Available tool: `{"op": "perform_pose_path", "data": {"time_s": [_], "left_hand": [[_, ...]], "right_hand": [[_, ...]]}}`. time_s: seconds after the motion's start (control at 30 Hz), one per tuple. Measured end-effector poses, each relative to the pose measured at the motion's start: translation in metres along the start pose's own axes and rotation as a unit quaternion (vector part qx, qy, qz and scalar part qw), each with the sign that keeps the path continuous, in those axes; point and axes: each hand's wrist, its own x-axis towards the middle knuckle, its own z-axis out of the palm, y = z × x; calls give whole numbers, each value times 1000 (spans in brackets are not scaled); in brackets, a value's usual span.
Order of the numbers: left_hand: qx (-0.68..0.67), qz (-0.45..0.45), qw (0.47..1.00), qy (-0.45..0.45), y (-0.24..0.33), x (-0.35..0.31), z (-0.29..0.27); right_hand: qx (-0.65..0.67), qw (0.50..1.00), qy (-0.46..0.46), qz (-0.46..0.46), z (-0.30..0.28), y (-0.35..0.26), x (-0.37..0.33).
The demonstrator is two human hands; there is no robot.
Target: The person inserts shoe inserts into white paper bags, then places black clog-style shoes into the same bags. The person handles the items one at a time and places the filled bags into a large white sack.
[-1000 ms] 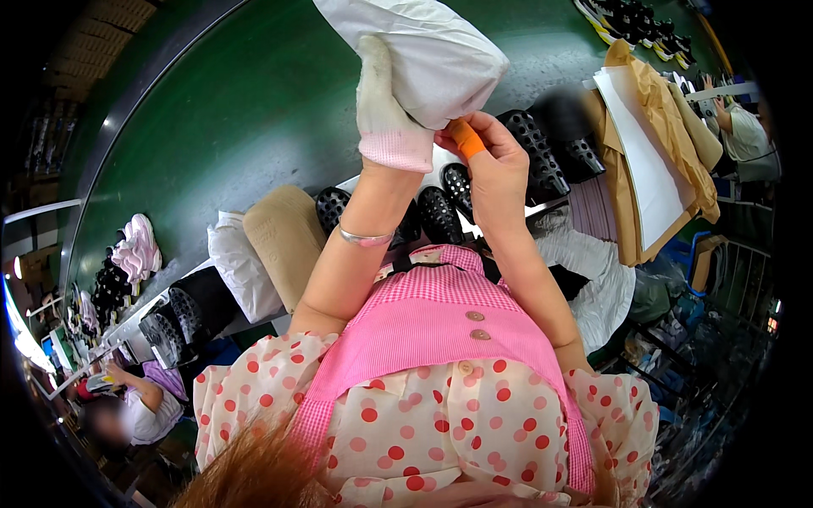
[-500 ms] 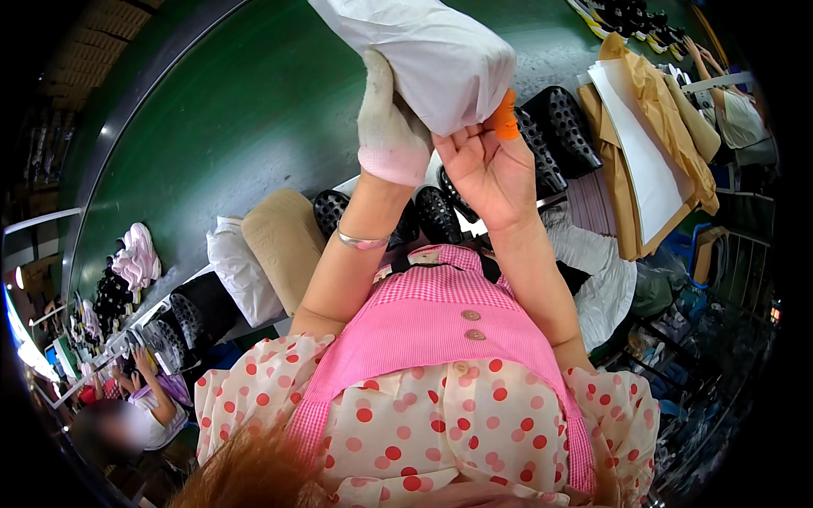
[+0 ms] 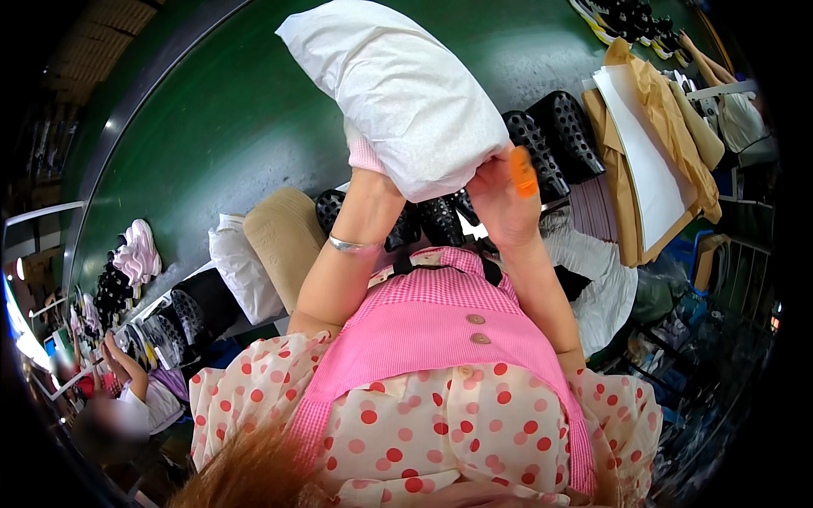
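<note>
A plump bundle wrapped in white paper (image 3: 406, 102) is raised in front of me, tilted, over the green work surface (image 3: 229, 110). My left hand (image 3: 365, 156), in a pale glove with a pink cuff, is under its left side; the bundle hides the fingers. At the lower right end, my right hand (image 3: 506, 203) grips the bundle. It is bare except for an orange cover on the thumb (image 3: 522, 173), and its fingertips are partly hidden. Just below the bundle, several black pieces dotted with round holes (image 3: 439, 224) stand close to my apron.
Left of my arm lie a tan padded form (image 3: 286, 241) and another white wrapped bundle (image 3: 243, 267). To the right are black dotted pieces (image 3: 563, 135) and a stack of white and brown paper (image 3: 648, 161). Pink shoes (image 3: 137, 254) sit far left. Another person's arms (image 3: 127, 372) show lower left.
The white bundle has come nearer and lower, turning so more of its broad side shows. My left glove, plainly visible before, is now mostly behind it. My right hand has moved down slightly.
</note>
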Motion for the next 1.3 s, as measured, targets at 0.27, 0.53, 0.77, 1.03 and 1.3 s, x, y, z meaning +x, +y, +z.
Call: {"op": "perform_pose_path", "data": {"time_s": [0.27,0.53,0.77,1.03,1.3], "left_hand": [[-20,46,992,113,-22,-10,24],[644,454,613,61,52,-18,41],[686,394,608,70,61,-18,29],[722,388,572,21,66,-27,26],[603,197,772,41,77,-22,15]], "right_hand": [[59,980,192,-9,6,0,26],[-63,960,262,-69,-26,-30,22],[-121,947,271,-119,-3,-39,18],[-128,937,297,-132,-6,-44,17],[-158,932,295,-143,0,-46,16]]}}
